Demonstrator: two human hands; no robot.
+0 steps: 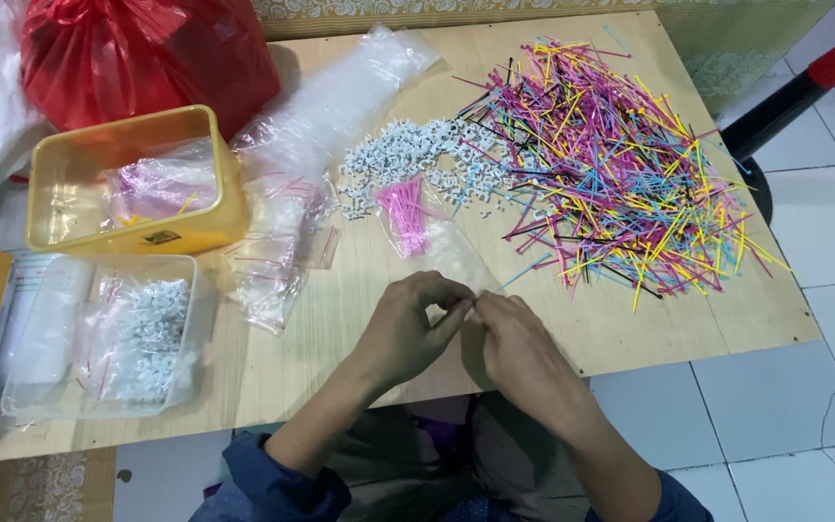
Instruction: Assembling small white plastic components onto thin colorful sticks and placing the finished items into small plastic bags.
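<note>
Left hand (406,324) and right hand (519,343) fingertips pinched together on 1 tiny item, too small to identify; probably light and slippery, best gripped by fingertips.

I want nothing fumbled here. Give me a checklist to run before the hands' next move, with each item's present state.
1. Left hand and right hand meet over the table: ok.
2. Small piece pinched between the fingers: cannot tell, too small.
3. Sticks piled at the right hand's side: ok.
4. White clips heaped ahead of the hands: ok.
5. Pink bundle in its clear bag, just ahead of the hands: ok.
6. Yellow tub and clear tray at the left hand's side: ok.
</note>
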